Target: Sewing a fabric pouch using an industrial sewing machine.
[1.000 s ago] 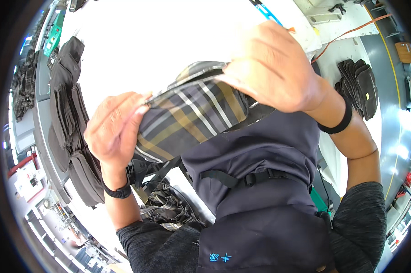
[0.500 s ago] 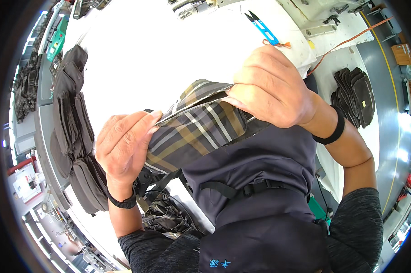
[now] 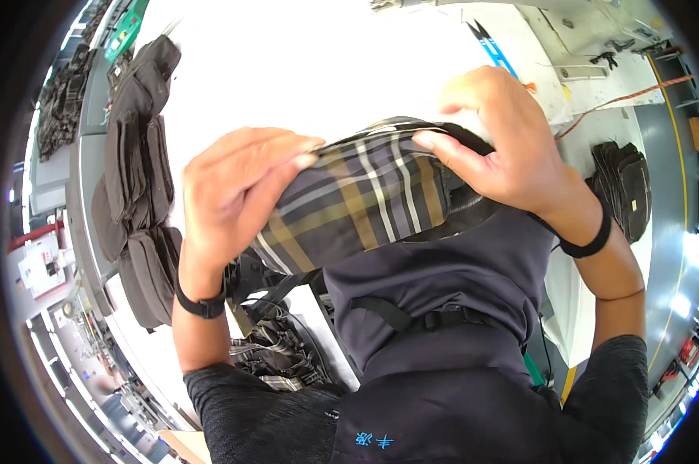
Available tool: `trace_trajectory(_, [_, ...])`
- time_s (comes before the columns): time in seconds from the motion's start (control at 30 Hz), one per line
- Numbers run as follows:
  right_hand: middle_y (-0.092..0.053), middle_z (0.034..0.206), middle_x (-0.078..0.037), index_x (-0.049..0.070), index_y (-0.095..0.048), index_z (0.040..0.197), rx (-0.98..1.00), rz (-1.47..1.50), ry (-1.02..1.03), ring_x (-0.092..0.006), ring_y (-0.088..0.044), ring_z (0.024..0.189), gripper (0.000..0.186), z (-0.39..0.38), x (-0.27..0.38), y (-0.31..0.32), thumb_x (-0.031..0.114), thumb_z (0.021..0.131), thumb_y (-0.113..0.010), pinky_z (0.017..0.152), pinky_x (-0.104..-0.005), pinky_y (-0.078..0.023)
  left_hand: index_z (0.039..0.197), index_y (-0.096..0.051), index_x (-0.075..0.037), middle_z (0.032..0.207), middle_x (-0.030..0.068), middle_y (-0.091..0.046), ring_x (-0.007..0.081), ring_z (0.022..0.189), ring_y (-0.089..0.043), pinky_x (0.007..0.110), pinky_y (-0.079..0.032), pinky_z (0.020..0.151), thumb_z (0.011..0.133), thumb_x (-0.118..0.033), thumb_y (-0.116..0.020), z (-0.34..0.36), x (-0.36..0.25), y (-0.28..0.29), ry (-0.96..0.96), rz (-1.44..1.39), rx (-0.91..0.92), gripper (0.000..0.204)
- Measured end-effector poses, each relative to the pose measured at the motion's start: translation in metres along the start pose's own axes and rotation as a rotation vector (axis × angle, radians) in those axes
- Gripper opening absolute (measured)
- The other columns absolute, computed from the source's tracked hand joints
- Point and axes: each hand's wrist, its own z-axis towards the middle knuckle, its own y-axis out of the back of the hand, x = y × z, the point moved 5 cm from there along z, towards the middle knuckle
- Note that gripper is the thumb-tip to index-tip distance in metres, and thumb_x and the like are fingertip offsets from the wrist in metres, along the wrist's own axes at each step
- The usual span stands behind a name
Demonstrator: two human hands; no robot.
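A plaid fabric pouch (image 3: 357,193) in grey, brown, black and white is held up in front of my apron, above the near edge of the white table (image 3: 287,69). My left hand (image 3: 245,189) pinches its upper left edge between thumb and fingers. At the upper right, the thumb of my right hand (image 3: 508,143) lies against the pouch's edge; its other fingers are lifted and curled, with a gap between them and the thumb. Part of a zipper (image 3: 465,205) shows on the pouch's right side, below that thumb.
Blue thread snips (image 3: 495,50) lie on the table beyond my right hand. Dark fabric pieces (image 3: 136,170) are piled along the left, and another stack (image 3: 624,189) sits at the right. Plaid pieces (image 3: 276,356) are heaped low, beside my left arm. An orange cord (image 3: 635,97) stretches at the upper right.
The fingers of my right hand have come off the pouch's edge, leaving the thumb on it. Its opening looks narrower. My left hand has shifted up and right, still pinching.
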Motion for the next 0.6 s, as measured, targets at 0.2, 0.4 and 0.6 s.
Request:
trace_trajectory(0.2, [-0.067, 0.092, -0.011, 0.005, -0.071, 0.106, 0.173, 0.124, -0.047, -0.032, -0.066, 0.084, 0.022, 0.034, -0.004, -0.023, 0.027, 0.1, -0.071, 0.074, -0.0424, -0.053, 0.107, -0.08, 0.0, 0.096, 0.011, -0.08, 0.019, 0.085, -0.075, 0.029, -0.057, 0.078, 0.093, -0.002, -0.078, 0.038, 0.019, -0.003, 0.046, -0.234, 0.182, 0.014])
trace_trajectory(0.4, [-0.057, 0.077, -0.01, 0.004, -0.07, 0.096, 0.178, 0.377, -0.345, -0.0256, -0.057, 0.068, 0.019, 0.035, -0.023, -0.018, 0.021, 0.102, -0.069, 0.066, -0.0393, -0.047, 0.104, -0.079, 0.002, 0.097, 0.0085, -0.079, 0.0147, 0.09, -0.071, 0.028, -0.055, 0.083, 0.094, -0.002, -0.078, 0.079, 0.038, -0.003, 0.103, -0.375, 0.326, 0.011])
trace_trajectory(0.6, [-0.063, 0.077, 0.001, -0.006, -0.074, 0.099, 0.103, 0.67, -0.654, -0.0038, -0.05, 0.071, 0.024, 0.04, -0.04, -0.019, 0.017, 0.105, -0.068, 0.063, -0.0284, -0.042, 0.107, -0.079, -0.001, 0.097, 0.0017, -0.073, 0.0085, 0.082, -0.06, 0.026, -0.049, 0.072, 0.092, -0.007, -0.082, 0.113, 0.063, 0.011, 0.248, -0.213, 0.383, 0.016])
